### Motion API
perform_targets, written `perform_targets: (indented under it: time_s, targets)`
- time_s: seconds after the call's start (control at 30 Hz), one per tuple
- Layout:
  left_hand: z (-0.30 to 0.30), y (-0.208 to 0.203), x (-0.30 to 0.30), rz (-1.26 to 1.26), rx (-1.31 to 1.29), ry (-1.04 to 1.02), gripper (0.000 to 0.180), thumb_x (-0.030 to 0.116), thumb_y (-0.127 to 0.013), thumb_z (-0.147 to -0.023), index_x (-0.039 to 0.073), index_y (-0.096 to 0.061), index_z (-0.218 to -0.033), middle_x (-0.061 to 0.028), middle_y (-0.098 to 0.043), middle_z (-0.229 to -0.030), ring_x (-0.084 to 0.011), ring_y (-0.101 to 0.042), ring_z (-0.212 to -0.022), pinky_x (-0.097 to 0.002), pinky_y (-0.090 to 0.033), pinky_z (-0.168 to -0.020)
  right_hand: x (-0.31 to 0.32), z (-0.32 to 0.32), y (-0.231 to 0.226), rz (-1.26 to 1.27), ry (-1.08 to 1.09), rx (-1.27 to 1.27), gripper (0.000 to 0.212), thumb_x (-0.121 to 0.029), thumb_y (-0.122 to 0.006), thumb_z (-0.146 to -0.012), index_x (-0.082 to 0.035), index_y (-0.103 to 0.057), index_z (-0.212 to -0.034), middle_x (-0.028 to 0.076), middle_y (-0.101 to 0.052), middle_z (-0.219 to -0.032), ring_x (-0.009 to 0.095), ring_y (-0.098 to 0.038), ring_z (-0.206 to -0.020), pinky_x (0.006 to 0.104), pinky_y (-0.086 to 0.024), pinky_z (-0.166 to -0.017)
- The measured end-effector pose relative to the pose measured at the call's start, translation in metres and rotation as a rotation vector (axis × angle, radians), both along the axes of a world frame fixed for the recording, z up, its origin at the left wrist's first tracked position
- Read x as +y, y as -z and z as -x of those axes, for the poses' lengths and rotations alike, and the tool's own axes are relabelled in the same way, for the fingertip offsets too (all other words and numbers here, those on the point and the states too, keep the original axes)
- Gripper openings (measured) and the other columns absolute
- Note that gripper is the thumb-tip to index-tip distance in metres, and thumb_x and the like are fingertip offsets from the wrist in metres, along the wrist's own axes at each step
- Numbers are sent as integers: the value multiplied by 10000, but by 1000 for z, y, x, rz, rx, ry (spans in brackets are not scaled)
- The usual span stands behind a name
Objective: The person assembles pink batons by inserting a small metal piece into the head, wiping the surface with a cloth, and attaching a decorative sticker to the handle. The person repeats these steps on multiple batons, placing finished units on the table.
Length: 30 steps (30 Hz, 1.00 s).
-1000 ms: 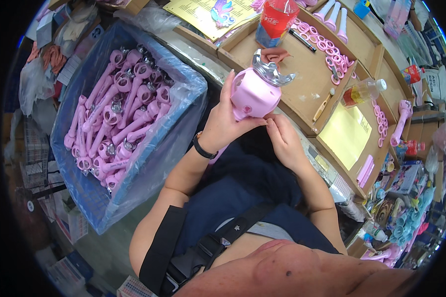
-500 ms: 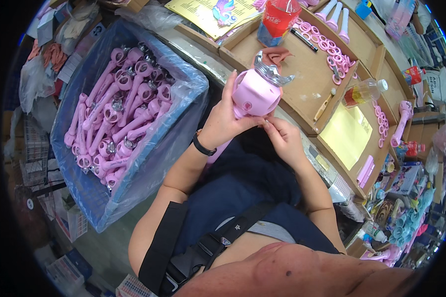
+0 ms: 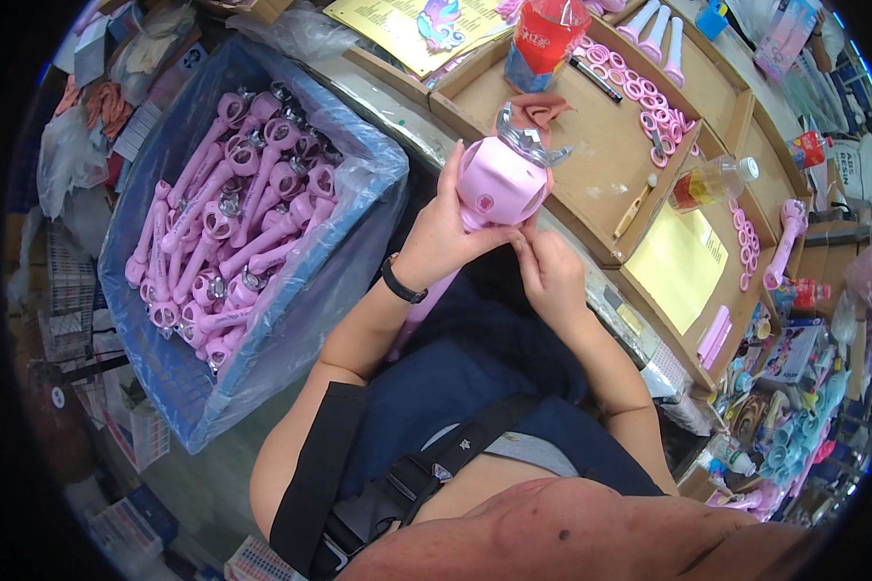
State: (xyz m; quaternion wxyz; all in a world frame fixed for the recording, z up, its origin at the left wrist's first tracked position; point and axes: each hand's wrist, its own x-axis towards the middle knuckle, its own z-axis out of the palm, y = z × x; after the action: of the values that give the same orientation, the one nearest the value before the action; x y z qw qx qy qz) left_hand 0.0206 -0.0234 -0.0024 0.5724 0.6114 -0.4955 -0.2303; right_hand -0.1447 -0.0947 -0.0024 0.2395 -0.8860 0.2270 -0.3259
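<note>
We hold one pink toy wand head point(image 3: 499, 179), round with a silver crown on top, raised just above the near edge of the wooden tray surface point(image 3: 591, 194). Our left hand point(image 3: 446, 228) wraps around its left side and grips it firmly; our right hand point(image 3: 547, 271) sits just below it, fingers pinched closed at its underside, though we cannot tell what small part, if any, lies between them. Its long pink handle seems to run down from the head toward our lap. To do this fitting well, we judge the left hand should keep the head steady and turned so the opening faces us, while the right fingertips work squarely at the base without twisting the crown. To the left of the wand head stands one blue bin point(image 3: 179, 387) lined with clear plastic, heaped with finished pink wands point(image 3: 233, 232), too many and too tangled to count. Beyond the wand head we count one red cup point(image 3: 545, 39), one black pen point(image 3: 594, 79), a row of pink rings point(image 3: 639, 92), blurred past counting, and one clear bottle point(image 3: 712, 181) to the right.
</note>
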Motion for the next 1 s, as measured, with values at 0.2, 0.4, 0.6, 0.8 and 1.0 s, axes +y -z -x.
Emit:
perform_targets:
  time_s: [0.2, 0.4, 0.6, 0.8, 1.0]
  targets:
    - [1, -13, 6, -92, -166, 36, 1108, 372, -806, -684, -45, -96, -1425, -268, -489, -1262, -357, -573, -1094, -360, -469, -880, -32, 10, -21, -1829, -312, 122, 324, -323, -487, -969, -13, -576, -939, -51, -413, -626, 37, -316, -476, 189, -248, -418]
    - [3, -14, 2, -73, -175, -14, 1117, 376, -801, -689, -46, -77, -1427, -278, -508, -1232, -368, -579, -1079, -371, -475, -868, -32, 11, -11, -1752, -308, 26, 273, -252, -485, -969, -9, -575, -881, -57, -352, -560, 32, -269, -440, 197, -229, -396]
    - [1, -4, 3, -88, -119, -34, 1121, 355, -807, -692, -66, -64, -1418, -280, -485, -1256, -353, -564, -1110, -357, -464, -891, -11, -3, 0, -252, -131, -43, 142, -185, -602, -858, -47, -628, -878, 110, -520, -598, 247, -577, -561, 328, -440, -493]
    - [-9, 2, -4, 51, 296, 64, 1007, 344, -758, -770, -52, -105, -1426, -182, -490, -1255, -244, -514, -1142, -323, -419, -947, -2, -11, -23, 247, 57, 112, 115, -169, -664, -801, -88, -609, -861, 58, -497, -624, 242, -549, -519, 354, -432, -455]
    - [-30, -6, -2, 3, 717, 172, 722, 618, -536, -816, 8, -459, -1194, -99, -619, -943, -131, -608, -690, -254, -512, -577, 4, -15, -53, 200, 117, 83, 124, -191, -659, -812, -90, -591, -785, 55, -501, -616, 237, -551, -509, 347, -426, -448]
